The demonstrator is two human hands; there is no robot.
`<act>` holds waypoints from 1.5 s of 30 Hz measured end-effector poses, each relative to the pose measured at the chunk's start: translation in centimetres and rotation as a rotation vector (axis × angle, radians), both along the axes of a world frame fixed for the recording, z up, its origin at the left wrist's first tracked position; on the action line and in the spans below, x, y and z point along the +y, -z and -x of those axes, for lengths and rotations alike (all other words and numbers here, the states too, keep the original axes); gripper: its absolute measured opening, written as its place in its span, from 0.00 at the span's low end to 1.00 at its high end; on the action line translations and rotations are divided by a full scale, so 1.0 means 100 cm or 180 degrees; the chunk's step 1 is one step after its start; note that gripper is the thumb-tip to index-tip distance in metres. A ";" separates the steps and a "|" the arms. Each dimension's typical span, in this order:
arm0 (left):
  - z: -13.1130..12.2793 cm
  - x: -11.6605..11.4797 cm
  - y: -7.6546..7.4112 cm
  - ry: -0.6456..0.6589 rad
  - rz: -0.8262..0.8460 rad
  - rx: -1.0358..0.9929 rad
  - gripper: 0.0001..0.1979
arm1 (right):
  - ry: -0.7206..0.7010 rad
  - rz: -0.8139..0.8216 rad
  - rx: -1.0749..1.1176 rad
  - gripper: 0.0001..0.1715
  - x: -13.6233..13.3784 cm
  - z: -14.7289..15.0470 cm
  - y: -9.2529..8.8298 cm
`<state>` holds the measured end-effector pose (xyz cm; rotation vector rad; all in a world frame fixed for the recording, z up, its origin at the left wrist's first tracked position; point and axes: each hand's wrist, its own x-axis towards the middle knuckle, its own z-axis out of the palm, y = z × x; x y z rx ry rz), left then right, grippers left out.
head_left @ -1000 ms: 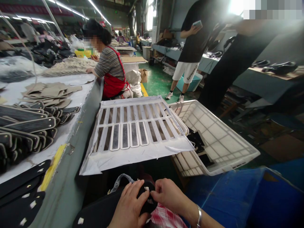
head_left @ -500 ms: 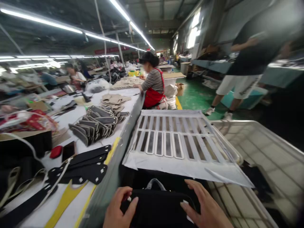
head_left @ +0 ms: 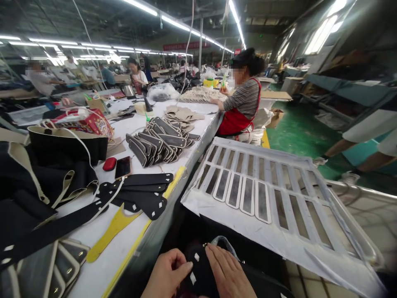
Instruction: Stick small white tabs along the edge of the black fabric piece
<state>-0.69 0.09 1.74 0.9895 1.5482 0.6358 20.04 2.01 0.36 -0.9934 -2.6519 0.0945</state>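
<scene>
Your left hand (head_left: 167,275) and right hand (head_left: 229,273) were both closed lightly on a black flat piece (head_left: 198,269) with small white tabs, low in front of you beside the bench (head_left: 102,265) edge. Behind it lay a white slotted sheet (head_left: 266,215) with long grey strips in four slots. On the bench were black strap pieces (head_left: 139,194), fanned dark pieces (head_left: 158,145) and a yellow cutout (head_left: 108,234).

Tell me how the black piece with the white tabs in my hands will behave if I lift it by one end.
The black piece looks thin and flat, like those on the table, so it probably droops. It seems light: the left hand and right hand press it with fingertips only. The white tabs look lightly stuck and might peel.
</scene>
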 end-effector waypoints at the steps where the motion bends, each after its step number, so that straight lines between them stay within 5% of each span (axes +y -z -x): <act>1: 0.000 0.001 -0.001 -0.0027 0.0053 -0.0040 0.17 | 0.0019 0.0010 -0.0024 0.43 0.000 -0.001 0.000; 10: -0.001 0.009 0.004 -0.0335 0.0180 -0.0208 0.20 | 0.0218 0.0322 -0.0048 0.47 -0.001 0.004 0.005; 20: 0.003 0.010 0.002 -0.0089 -0.0251 0.0080 0.13 | 0.0535 0.1129 -0.0047 0.44 -0.003 0.009 -0.008; 31: 0.001 0.016 -0.020 0.0480 -0.0287 0.0652 0.10 | 0.0755 0.1837 -0.0309 0.46 0.000 0.014 -0.019; 37: 0.003 0.015 -0.010 0.0581 -0.0398 0.0600 0.07 | 0.1120 0.2344 -0.0059 0.21 0.019 0.020 -0.042; 45: 0.006 0.018 -0.012 0.0714 -0.0460 0.0566 0.07 | 0.1347 0.2849 0.0113 0.16 0.033 0.020 -0.047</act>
